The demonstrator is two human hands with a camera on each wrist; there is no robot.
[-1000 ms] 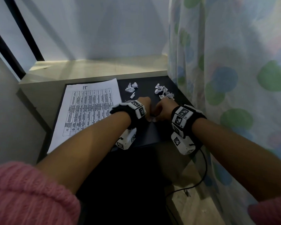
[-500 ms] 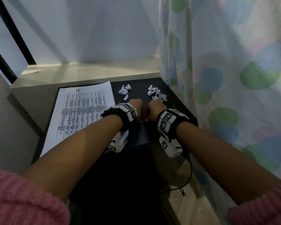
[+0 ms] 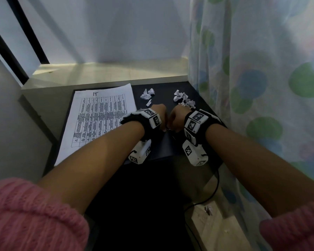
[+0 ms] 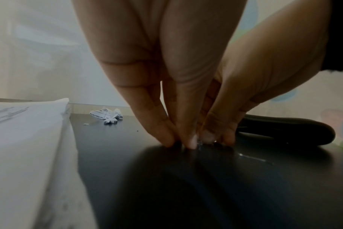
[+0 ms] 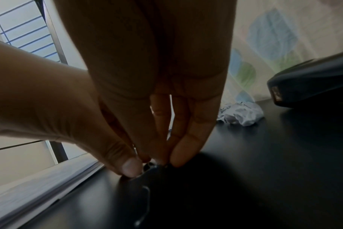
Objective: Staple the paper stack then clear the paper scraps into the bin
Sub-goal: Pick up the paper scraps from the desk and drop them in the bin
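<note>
Dark desk (image 3: 163, 149) by a dotted curtain: both hands, left hand (image 3: 159, 113) and right hand (image 3: 178, 116), fingertips bunched together, pinch something tiny and shiny, apparently staples. Paper stack (image 3: 98, 118) lies untouched, stapler (image 4: 284, 131) idle, scraps (image 3: 183, 98) not yet binned, so I judge most remains.

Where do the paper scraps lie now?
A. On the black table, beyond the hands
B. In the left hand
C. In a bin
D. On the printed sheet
A: the scraps lie on the bare black table, past both hands, beside the sheet.
</note>
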